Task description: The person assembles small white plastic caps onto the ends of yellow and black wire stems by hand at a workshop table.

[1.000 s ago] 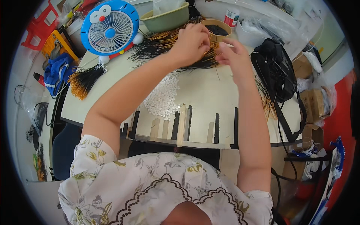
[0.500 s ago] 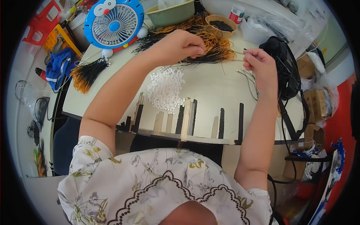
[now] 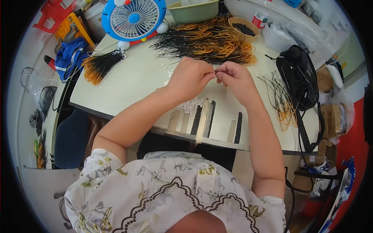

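Over the middle of the table, my left hand (image 3: 189, 76) and my right hand (image 3: 236, 80) meet fingertip to fingertip. Both are closed in a pinch, and whatever they hold between them is too small to make out. Under my left hand and forearm lies a partly covered pile of small white pieces (image 3: 190, 105). Beyond my hands spreads a large heap of black and orange cords (image 3: 217, 40). To the right of my right forearm is a loose group of similar cords (image 3: 285, 110) with white tips.
Another cord bundle (image 3: 101, 66) lies at the left, near a blue fan (image 3: 134, 18). A green basin (image 3: 194, 12), a bowl of black bits (image 3: 244, 30) and a white tub (image 3: 274, 39) stand behind. A black mesh bag (image 3: 297, 79) sits at right. Tape strips (image 3: 202, 122) line the front edge.
My hands were apart and have come together over the middle. My right hand moved left, away from the heap's right end; my left hand came nearer to me, over the white pile.
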### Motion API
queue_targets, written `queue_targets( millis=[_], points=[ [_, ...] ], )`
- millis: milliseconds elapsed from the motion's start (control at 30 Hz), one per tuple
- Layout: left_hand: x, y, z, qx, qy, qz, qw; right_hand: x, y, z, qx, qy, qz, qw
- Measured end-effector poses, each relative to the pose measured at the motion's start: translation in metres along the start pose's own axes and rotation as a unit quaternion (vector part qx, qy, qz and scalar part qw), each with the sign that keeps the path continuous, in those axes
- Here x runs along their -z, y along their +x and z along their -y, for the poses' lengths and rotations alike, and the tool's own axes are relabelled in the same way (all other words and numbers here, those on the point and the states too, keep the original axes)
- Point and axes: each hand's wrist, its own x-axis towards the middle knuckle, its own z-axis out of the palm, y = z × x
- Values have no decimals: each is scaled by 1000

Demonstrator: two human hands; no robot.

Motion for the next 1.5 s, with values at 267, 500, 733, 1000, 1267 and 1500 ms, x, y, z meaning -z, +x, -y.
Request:
queue_targets(
  millis=[267, 500, 733, 1000, 1267, 1500],
  points=[
    [-2, -4, 5, 143, -121, -9, 982, -7, 1, -4, 28, -13, -42, 999],
    [7, -8, 24, 114, -114, -16, 987, -3, 0, -4, 34, -51, -62, 996],
    [-3, -6, 25, 132, -164, -48, 976, -8, 0, -4, 49, -78, -67, 993],
    [-7, -5, 20, 67, -115, -74, 988, -6, -3, 0, 47, -59, -74, 994],
    [-3, -8, 34, 69, 15, -41, 997, -7, -2, -4, 62, -151, -109, 980],
    [-16, -4, 27, 56, 75, 52, 994, -8, -1, -4, 55, -161, -114, 979]
  ],
)
